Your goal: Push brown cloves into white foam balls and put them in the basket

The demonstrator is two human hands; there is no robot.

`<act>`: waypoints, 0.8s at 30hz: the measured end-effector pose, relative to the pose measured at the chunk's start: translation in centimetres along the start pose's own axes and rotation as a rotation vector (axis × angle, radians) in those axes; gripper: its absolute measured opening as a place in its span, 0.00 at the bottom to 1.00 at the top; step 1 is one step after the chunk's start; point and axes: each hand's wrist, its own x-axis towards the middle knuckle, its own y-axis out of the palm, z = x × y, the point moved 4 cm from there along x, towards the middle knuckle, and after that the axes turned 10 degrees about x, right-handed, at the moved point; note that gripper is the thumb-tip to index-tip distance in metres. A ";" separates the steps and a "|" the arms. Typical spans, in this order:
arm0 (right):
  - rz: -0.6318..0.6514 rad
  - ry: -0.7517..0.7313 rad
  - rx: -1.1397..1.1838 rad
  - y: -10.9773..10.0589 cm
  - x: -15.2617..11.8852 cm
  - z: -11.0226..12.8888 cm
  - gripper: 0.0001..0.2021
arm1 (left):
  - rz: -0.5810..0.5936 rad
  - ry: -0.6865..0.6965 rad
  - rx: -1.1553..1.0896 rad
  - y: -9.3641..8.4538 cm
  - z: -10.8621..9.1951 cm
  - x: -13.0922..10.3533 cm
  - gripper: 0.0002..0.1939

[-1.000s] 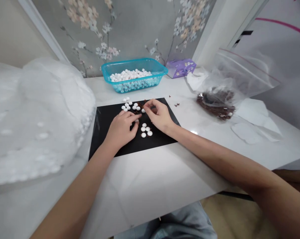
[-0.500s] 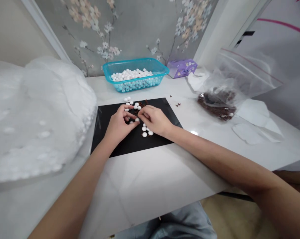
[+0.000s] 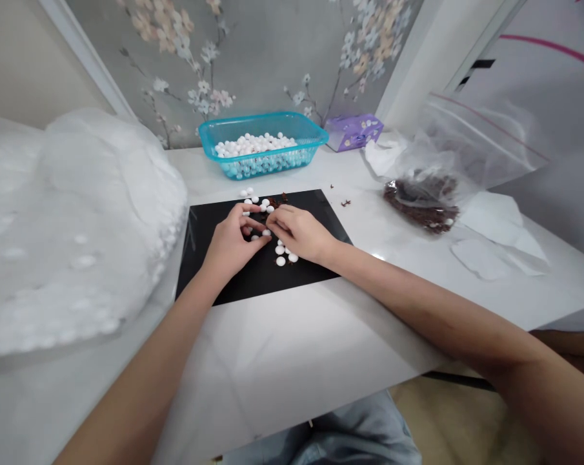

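Note:
Over a black mat (image 3: 253, 284), my left hand (image 3: 231, 242) has thumb and fingertips closed on a small white ball (image 3: 266, 233). Beside it, my right hand (image 3: 304, 234) is pinched at the same ball's right side; whatever lies between its fingertips is too small to make out. Several white balls (image 3: 281, 261) lie on the mat just below my right hand, some with reddish-brown bits next to them. Behind the fingertips are more white balls (image 3: 265, 203) and a few reddish-brown pieces (image 3: 284, 197).
A blue basket (image 3: 265, 161) of white balls stands at the back, beside a purple packet (image 3: 353, 132). On the left bulges a big translucent bag (image 3: 79, 226) of white balls. To the right lie a clear bag of brown pieces (image 3: 422, 200) and white paper (image 3: 499, 226).

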 end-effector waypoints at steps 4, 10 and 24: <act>0.079 -0.023 -0.060 0.0 0.2 0.3 0.08 | 0.010 -0.005 -0.010 0.0 0.0 0.0 0.21; 0.094 -0.062 -0.075 -0.1 0.3 0.4 0.07 | 0.016 -0.015 -0.003 0.0 0.0 0.0 0.20; -0.058 -0.064 0.043 -0.4 -0.3 0.2 0.03 | 0.008 -0.017 0.001 0.1 0.0 0.0 0.18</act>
